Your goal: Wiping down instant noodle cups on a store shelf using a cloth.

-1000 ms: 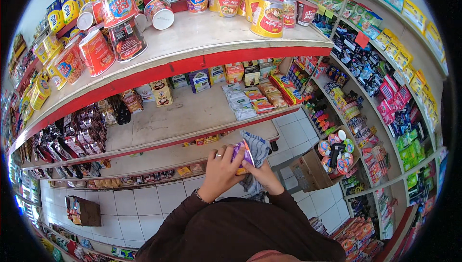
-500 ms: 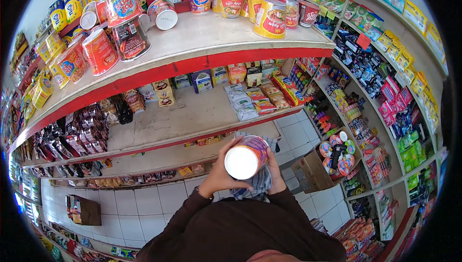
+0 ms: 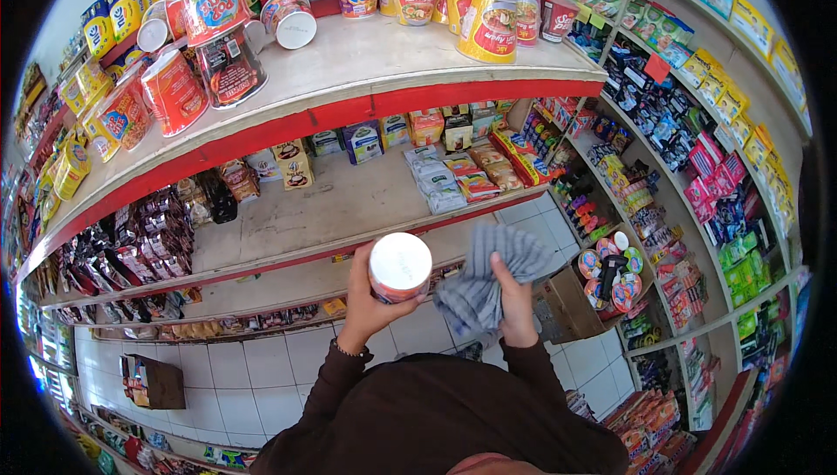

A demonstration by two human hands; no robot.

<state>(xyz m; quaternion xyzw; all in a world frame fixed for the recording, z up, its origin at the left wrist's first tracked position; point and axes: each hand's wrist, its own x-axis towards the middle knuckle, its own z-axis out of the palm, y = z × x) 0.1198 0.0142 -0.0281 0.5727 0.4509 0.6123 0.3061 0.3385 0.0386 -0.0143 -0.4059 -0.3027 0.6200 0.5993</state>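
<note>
My left hand (image 3: 370, 311) is wrapped round an instant noodle cup (image 3: 401, 268), whose white round end faces up at me; only a strip of its coloured side shows. To the right of it, my right hand (image 3: 518, 308) grips a grey-blue striped cloth (image 3: 490, 279) that hangs bunched from the fingers. The cup and the cloth are apart, with a narrow gap between them. Both are held out in front of my body, near the lower shelves.
Several noodle cups (image 3: 488, 29) stand on the red-edged top shelf (image 3: 366, 64), one lying tipped (image 3: 289, 20). Sachets and boxes line the middle shelf (image 3: 331, 192). A cardboard box (image 3: 571, 305) with cups sits at right, beside tall shelves of packets. Another box (image 3: 153, 381) is on the tiled floor.
My hands have separated. The cup has moved left in my left hand and turned more upright, while my right hand has drawn the cloth away from it to the right.
</note>
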